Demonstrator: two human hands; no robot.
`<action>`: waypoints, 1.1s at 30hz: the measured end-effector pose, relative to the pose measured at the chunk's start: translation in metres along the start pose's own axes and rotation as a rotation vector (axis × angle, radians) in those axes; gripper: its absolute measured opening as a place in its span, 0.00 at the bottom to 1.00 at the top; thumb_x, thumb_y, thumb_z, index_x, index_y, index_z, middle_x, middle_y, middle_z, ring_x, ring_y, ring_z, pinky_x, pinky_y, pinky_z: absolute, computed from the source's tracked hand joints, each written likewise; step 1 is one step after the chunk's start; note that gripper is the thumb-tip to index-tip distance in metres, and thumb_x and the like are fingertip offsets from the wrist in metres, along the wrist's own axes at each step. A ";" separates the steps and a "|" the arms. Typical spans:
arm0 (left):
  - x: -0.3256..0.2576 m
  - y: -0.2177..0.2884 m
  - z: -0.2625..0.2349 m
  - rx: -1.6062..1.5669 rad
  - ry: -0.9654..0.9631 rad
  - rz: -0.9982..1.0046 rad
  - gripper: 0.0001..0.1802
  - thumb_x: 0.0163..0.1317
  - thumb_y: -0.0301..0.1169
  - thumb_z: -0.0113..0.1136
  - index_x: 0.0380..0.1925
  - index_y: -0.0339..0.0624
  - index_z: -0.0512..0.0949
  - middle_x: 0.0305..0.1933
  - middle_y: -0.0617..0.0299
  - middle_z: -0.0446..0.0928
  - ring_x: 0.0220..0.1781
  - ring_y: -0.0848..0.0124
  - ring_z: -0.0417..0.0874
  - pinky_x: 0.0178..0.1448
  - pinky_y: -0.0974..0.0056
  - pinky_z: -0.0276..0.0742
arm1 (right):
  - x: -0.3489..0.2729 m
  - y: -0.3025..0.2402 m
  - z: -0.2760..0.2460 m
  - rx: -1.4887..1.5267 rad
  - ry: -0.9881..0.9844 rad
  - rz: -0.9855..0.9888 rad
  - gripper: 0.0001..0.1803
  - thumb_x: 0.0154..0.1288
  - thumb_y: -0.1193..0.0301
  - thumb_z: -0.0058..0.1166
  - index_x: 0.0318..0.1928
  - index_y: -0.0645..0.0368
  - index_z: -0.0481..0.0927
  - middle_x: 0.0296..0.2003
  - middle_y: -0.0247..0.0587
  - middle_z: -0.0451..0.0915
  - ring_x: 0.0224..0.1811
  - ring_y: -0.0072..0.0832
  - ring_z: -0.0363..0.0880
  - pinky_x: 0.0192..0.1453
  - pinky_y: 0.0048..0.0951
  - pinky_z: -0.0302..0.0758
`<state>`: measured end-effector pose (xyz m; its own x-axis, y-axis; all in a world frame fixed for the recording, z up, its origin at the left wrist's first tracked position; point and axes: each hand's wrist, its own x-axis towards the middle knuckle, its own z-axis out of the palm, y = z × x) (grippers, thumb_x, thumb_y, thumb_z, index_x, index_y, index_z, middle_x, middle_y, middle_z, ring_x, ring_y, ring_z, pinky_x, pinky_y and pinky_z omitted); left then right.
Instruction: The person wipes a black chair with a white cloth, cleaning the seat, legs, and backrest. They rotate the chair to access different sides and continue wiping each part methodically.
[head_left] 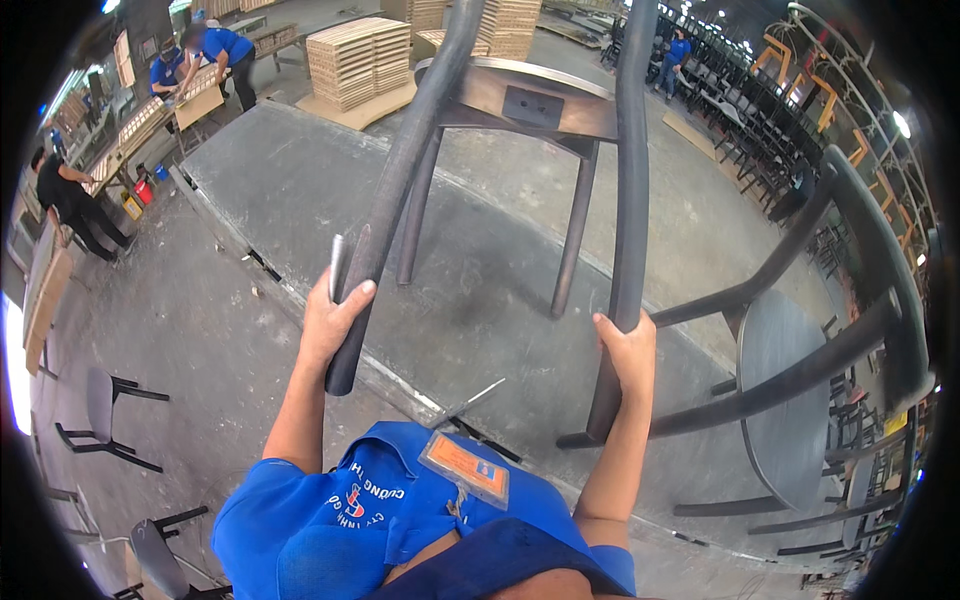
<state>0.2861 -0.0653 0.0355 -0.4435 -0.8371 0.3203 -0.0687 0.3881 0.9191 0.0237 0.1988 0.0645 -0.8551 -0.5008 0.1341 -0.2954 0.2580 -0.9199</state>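
The dark chair (480, 112) looks already joined up, left hand (325, 325) gripping one leg (388, 205) and a grey stick (336, 260), right hand (630, 355) gripping another leg (631, 190); what remains, I can't tell.

Held chair (575, 117) — matt wood, shirt (300, 545) — cloth

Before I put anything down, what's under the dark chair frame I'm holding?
A scuffed grey work surface shows beneath the chair frame, between its legs. Patches behind those legs are covered, so I can't tell what's there.
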 end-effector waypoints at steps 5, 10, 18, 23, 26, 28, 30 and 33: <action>-0.023 0.010 0.007 0.323 0.491 0.559 0.12 0.64 0.27 0.56 0.45 0.33 0.75 0.46 0.53 0.77 0.55 0.60 0.76 0.62 0.59 0.67 | 0.006 -0.003 -0.002 -0.010 -0.027 0.016 0.11 0.51 0.70 0.60 0.30 0.64 0.74 0.19 0.35 0.75 0.21 0.21 0.74 0.27 0.26 0.69; -0.066 0.016 0.056 0.178 0.182 0.588 0.10 0.62 0.25 0.58 0.44 0.34 0.76 0.44 0.52 0.78 0.49 0.61 0.79 0.54 0.62 0.72 | 0.008 0.001 -0.003 0.117 -0.057 -0.037 0.11 0.50 0.72 0.60 0.33 0.63 0.74 0.21 0.35 0.76 0.22 0.21 0.74 0.28 0.25 0.69; -0.056 -0.020 0.221 -0.426 -0.151 0.069 0.16 0.63 0.35 0.64 0.46 0.36 0.76 0.40 0.64 0.80 0.42 0.77 0.78 0.47 0.68 0.75 | 0.004 0.027 -0.004 0.320 -0.165 0.053 0.12 0.50 0.72 0.65 0.31 0.61 0.75 0.21 0.33 0.76 0.20 0.20 0.74 0.24 0.25 0.70; -0.072 0.004 0.268 -0.498 -0.352 0.054 0.16 0.69 0.37 0.57 0.48 0.36 0.75 0.40 0.66 0.79 0.40 0.79 0.76 0.43 0.70 0.75 | -0.010 0.043 -0.002 0.457 -0.220 0.029 0.12 0.51 0.72 0.66 0.34 0.65 0.79 0.25 0.34 0.79 0.24 0.19 0.75 0.27 0.24 0.70; -0.088 0.010 0.276 -0.533 -0.355 -0.135 0.20 0.70 0.37 0.54 0.56 0.36 0.69 0.46 0.61 0.76 0.48 0.76 0.75 0.50 0.68 0.74 | -0.021 0.049 0.000 0.465 -0.226 0.019 0.11 0.52 0.72 0.65 0.34 0.63 0.79 0.24 0.34 0.78 0.24 0.20 0.76 0.28 0.24 0.71; -0.105 0.008 0.275 -0.430 -0.161 0.105 0.22 0.70 0.35 0.53 0.59 0.37 0.65 0.51 0.58 0.73 0.53 0.73 0.73 0.55 0.66 0.71 | -0.027 0.054 -0.001 0.457 -0.205 -0.006 0.11 0.51 0.71 0.65 0.34 0.64 0.80 0.25 0.34 0.79 0.25 0.20 0.76 0.30 0.24 0.72; -0.133 0.001 0.269 -0.357 0.003 0.175 0.24 0.70 0.35 0.52 0.61 0.38 0.62 0.56 0.53 0.70 0.57 0.68 0.72 0.59 0.62 0.69 | -0.032 0.058 0.001 0.425 -0.145 -0.076 0.11 0.51 0.72 0.66 0.33 0.64 0.80 0.25 0.33 0.78 0.25 0.20 0.75 0.30 0.24 0.71; -0.190 -0.012 0.247 -0.386 0.056 0.094 0.24 0.69 0.34 0.54 0.62 0.39 0.62 0.57 0.53 0.69 0.58 0.68 0.72 0.60 0.61 0.68 | -0.037 0.067 0.006 0.264 -0.085 -0.077 0.13 0.48 0.70 0.65 0.32 0.66 0.80 0.29 0.41 0.79 0.31 0.28 0.78 0.36 0.31 0.74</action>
<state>0.1507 0.1842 -0.0935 -0.3816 -0.8286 0.4096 0.3156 0.2997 0.9003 0.0385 0.2294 -0.0042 -0.7925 -0.5807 0.1862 -0.2275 -0.0018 -0.9738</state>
